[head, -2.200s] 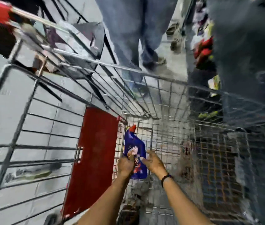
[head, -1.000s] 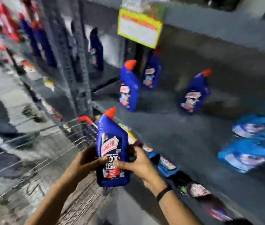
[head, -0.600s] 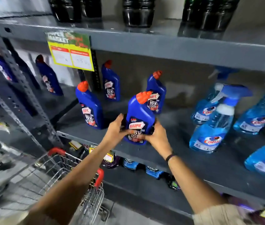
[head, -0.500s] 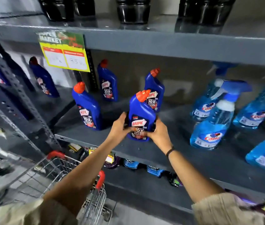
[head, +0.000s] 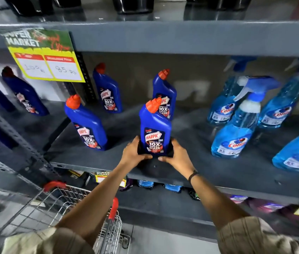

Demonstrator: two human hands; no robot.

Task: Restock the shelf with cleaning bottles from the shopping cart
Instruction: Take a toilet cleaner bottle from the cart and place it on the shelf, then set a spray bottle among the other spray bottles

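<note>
Gripping the base of a dark blue Harpic bottle (head: 155, 131) from either side, the left hand (head: 133, 154) and right hand (head: 176, 155) close their fingers around its lower corners, thumbs meeting in front below the label. The bottle stands upright with its orange cap (head: 153, 105) on top, near the front edge of the grey shelf (head: 209, 173); whether its bottom touches the shelf is hidden by the hands. Just behind the hands stands a second Harpic bottle (head: 165, 88); left of the left hand are two more (head: 86, 125) (head: 108, 90). Right of the right hand stand pale blue spray bottles (head: 234, 132). Below the left forearm sits the shopping cart (head: 59, 204), and above to the left hangs a yellow price sign (head: 44, 57)
</note>
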